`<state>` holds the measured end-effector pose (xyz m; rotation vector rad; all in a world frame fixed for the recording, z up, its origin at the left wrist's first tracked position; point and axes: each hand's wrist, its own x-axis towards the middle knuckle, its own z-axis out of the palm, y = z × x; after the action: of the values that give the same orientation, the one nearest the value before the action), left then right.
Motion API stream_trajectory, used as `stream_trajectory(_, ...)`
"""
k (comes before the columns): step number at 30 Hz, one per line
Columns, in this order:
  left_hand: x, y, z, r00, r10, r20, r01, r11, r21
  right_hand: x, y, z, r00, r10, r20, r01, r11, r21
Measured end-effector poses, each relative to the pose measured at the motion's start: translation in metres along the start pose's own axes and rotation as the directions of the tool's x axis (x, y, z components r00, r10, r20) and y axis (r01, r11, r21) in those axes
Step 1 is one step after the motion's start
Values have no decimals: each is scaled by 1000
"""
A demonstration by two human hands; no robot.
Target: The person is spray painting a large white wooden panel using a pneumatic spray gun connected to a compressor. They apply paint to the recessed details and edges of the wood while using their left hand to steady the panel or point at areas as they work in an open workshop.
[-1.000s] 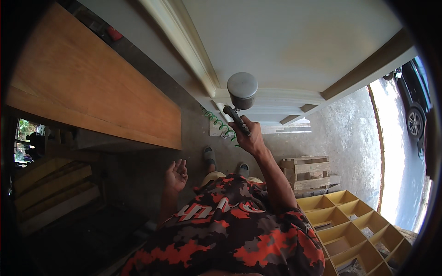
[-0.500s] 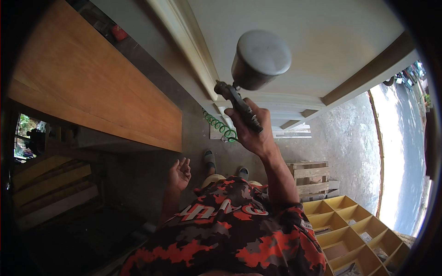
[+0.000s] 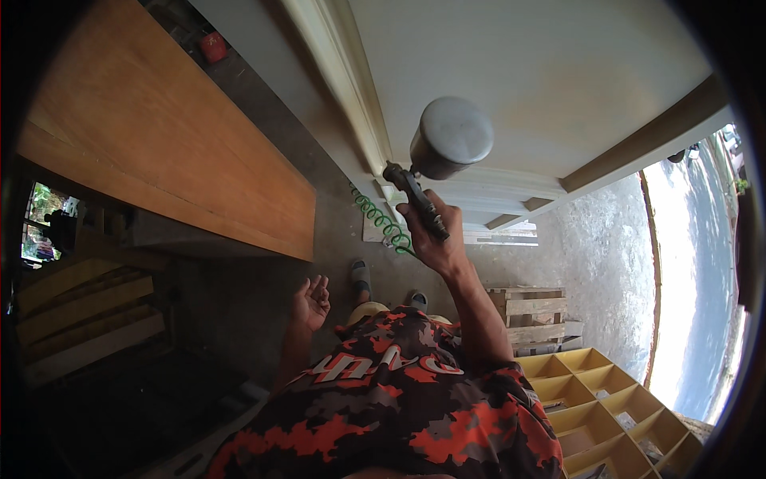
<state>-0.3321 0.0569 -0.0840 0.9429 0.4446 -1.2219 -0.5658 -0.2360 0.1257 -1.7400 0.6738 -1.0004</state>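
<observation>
My right hand (image 3: 437, 235) is wrapped round the handle of a dark metal spray gun (image 3: 415, 194). A round silver paint cup (image 3: 455, 136) sits on top of the gun, tilted over the white panelled surface (image 3: 527, 56). The gun's nozzle is close to the cream moulded edge (image 3: 339, 60) of that piece; whether spray is coming out I cannot tell. A coiled green air hose (image 3: 375, 214) hangs beneath the gun. Low at my side, my left hand (image 3: 311, 303) holds nothing, its fingers loosely bent and slightly apart.
An orange-brown wooden panel (image 3: 175, 152) stands along the left. To the lower right are a yellow compartmented frame (image 3: 586, 419) and a wooden pallet (image 3: 535, 307). Concrete floor (image 3: 598, 231) stretches toward a bright opening. A red object (image 3: 213, 46) lies at the far left.
My right hand has brought the spray gun a little lower and nearer to me along the moulded edge. My left hand stays about where it was.
</observation>
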Motion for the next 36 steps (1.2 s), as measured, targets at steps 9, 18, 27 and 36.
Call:
stream_trajectory(9,-3,3,0,999,3,-45,-1,1000,30,-39,82,25,985,172,-8,-172,980,-104)
stream_trajectory(18,0,-1,-6,1000,15,-26,-14,1000,21,-48,78,27,975,223,5,-222,971,-84)
stream_trajectory(27,6,-5,-5,1000,9,-18,-9,1000,-1,7,-36,5,998,-37,-46,36,999,-27)
stream_trajectory(36,18,-8,10,1000,-3,0,3,1000,22,8,-101,9,990,-110,-90,121,985,121)
